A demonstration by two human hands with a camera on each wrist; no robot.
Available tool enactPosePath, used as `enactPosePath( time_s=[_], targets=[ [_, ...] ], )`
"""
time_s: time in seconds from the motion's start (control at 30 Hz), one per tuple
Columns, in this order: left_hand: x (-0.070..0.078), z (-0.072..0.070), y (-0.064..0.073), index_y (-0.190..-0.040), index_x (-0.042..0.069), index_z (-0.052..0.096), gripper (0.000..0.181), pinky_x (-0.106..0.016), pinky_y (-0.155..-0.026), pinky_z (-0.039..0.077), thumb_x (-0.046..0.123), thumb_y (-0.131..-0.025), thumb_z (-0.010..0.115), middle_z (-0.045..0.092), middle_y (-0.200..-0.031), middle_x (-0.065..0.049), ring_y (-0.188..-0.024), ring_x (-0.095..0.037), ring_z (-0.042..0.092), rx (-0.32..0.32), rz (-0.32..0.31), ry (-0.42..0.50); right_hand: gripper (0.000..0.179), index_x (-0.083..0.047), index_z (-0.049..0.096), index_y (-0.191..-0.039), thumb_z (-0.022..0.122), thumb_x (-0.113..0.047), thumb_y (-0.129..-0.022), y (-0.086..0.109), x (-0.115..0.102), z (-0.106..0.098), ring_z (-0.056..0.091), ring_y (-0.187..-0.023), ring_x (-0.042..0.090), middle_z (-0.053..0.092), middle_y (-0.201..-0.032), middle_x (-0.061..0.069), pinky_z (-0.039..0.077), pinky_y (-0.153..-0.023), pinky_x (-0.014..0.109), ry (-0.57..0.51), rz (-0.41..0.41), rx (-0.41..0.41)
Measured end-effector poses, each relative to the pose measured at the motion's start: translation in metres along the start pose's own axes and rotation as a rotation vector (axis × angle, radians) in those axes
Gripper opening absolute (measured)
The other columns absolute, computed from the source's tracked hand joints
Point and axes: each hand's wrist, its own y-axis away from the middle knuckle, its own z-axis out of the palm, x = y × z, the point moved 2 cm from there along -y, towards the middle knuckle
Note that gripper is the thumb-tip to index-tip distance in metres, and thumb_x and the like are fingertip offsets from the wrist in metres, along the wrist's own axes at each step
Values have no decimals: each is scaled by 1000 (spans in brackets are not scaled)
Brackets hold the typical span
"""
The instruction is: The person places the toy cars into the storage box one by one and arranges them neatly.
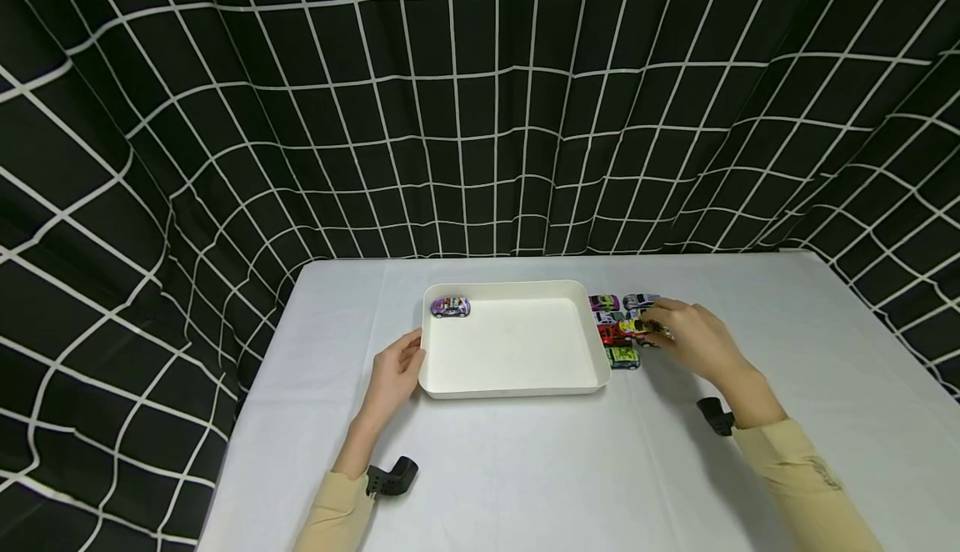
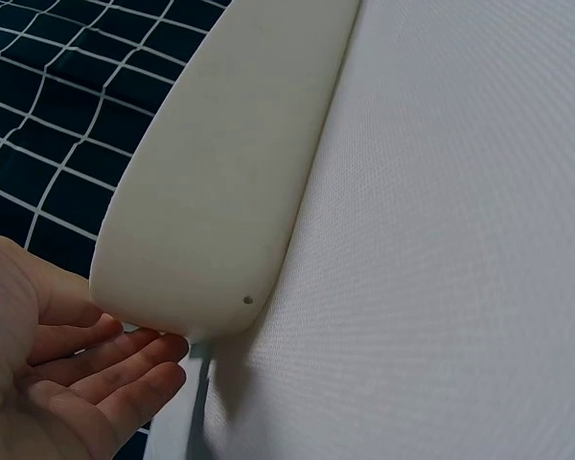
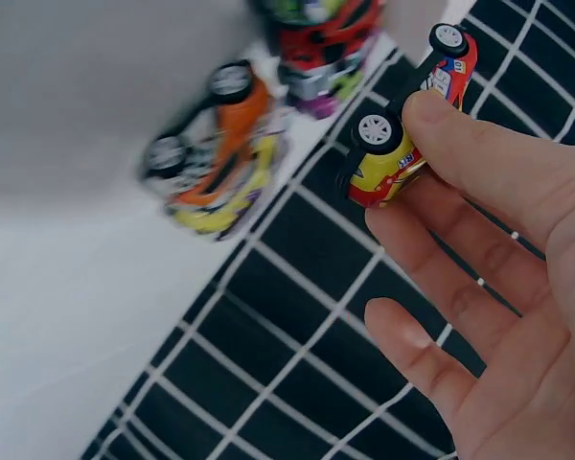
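Note:
A white rectangular tray (image 1: pixel 517 389) lies on the table with one purple toy car (image 1: pixel 451 308) in its far left corner. At the tray's left side rests my left hand (image 1: pixel 395 371), its fingertips (image 2: pixel 168 347) against the outer wall in the left wrist view. To the right of the tray, my right hand (image 1: pixel 693 339) pinches a yellow and red toy car (image 3: pixel 402 144) between thumb and fingers, just above other cars. In the right wrist view an orange and yellow toy car (image 3: pixel 225 158) sits nearby, blurred.
Several toy cars stand close together along the tray's right side, among them a green one (image 1: pixel 622 358) and a red one (image 1: pixel 611 335), partly behind the tray rim or my right hand. A white cloth (image 1: pixel 525 477) covers the table. Black grid-patterned curtain (image 1: pixel 495 118) hangs behind it.

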Motion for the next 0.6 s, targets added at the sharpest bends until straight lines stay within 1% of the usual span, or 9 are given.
enactPosePath(
  time_s=[0.17,0.37,0.53,0.6],
  targets=[
    [-1,-1,0,-125,-13,49,36,-29,-89,52,-4,-90,53,58,-115,-28,-103,-34,60,3,-3,5,23,-2,70,-92,78,-4,-70,-19,-13,-1,62,-68,22,65,-87,9,54,-62,43,4,-25,-11],
    [-1,-1,-1,-125,-13,49,36,-30,-89,52,-5,-90,53,57,-114,-29,-103,-35,60,-1,1,16,25,-2,70,-94,79,-6,-71,-40,-27,-1,61,-71,23,65,-89,9,54,-68,45,34,-58,-30],
    [0,-1,0,-125,-12,50,36,-27,-88,52,-4,-90,53,58,-114,-27,-103,-33,60,-3,-13,18,25,-4,71,-94,79,-8,-72,-56,-40,7,62,-76,22,65,-90,7,53,-73,45,27,-73,-63],
    [0,-1,0,-124,-13,50,36,-27,-88,52,-4,-90,53,58,-114,-28,-102,-33,60,-3,-9,17,24,-5,71,-94,79,-9,-72,-62,-45,10,62,-78,22,65,-90,6,53,-74,45,26,-80,-73]
  ],
)
